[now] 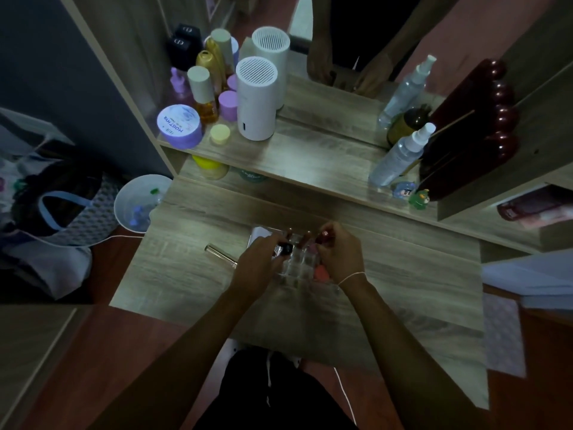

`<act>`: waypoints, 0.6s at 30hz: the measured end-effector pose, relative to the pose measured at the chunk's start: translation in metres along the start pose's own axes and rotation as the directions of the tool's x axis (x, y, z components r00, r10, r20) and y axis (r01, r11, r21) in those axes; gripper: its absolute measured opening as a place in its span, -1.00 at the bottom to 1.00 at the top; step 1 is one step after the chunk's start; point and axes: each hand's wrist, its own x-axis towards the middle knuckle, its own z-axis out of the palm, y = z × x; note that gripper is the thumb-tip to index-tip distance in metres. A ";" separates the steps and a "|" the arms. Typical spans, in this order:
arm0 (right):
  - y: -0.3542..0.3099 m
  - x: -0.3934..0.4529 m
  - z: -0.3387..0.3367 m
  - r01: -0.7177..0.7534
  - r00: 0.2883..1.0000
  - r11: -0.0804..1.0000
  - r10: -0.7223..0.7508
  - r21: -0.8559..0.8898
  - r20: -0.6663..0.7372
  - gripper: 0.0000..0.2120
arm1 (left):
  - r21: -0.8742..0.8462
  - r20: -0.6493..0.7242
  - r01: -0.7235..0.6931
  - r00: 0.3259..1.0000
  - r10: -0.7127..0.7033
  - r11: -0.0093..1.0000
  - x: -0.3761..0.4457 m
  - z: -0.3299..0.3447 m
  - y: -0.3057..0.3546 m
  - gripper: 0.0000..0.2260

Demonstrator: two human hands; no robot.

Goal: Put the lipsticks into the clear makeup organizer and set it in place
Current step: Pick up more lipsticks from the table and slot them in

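The clear makeup organizer (pixel 298 264) stands on the wooden dresser top (pixel 403 293), between my two hands. My left hand (pixel 259 262) is over its left side, fingers closed on a dark lipstick (pixel 284 248). At the organizer's right side, my right hand (pixel 341 254) grips a red-capped lipstick (pixel 324 236). Two more lipsticks stand upright in the back compartments (pixel 305 236). A pink item (pixel 321 273) shows through the organizer's right side. A slim clear tube (pixel 220 255) lies on the top, left of my left hand.
A raised shelf (pixel 288 156) behind holds a white cylindrical appliance (pixel 256 99), a purple jar (pixel 179 125), bottles and a spray bottle (pixel 400 153). A mirror stands behind it. A white bin (pixel 136 203) and a bag (pixel 71 209) sit on the floor at left.
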 end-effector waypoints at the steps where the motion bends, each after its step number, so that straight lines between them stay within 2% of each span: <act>1: 0.000 0.000 0.001 -0.002 1.000 1.000 0.002 -0.006 0.002 -0.75 | 0.007 0.005 0.006 1.000 -0.006 1.000 0.001 0.000 0.001 -0.85; 9: 0.002 0.000 0.005 0.047 0.999 0.998 -0.046 -0.047 0.022 -0.75 | 0.095 0.048 0.038 0.998 -0.042 0.995 0.002 0.002 0.002 -0.83; 15: 0.003 -0.002 0.005 0.055 0.998 0.995 -0.053 -0.085 0.024 -0.75 | 0.162 0.080 -0.042 0.996 0.029 0.986 0.001 0.003 0.004 -0.78; 18: 0.004 -0.002 0.004 0.058 0.998 0.994 -0.057 -0.089 0.019 -0.73 | 0.181 0.084 -0.032 0.996 0.016 0.983 0.001 0.003 0.002 -0.73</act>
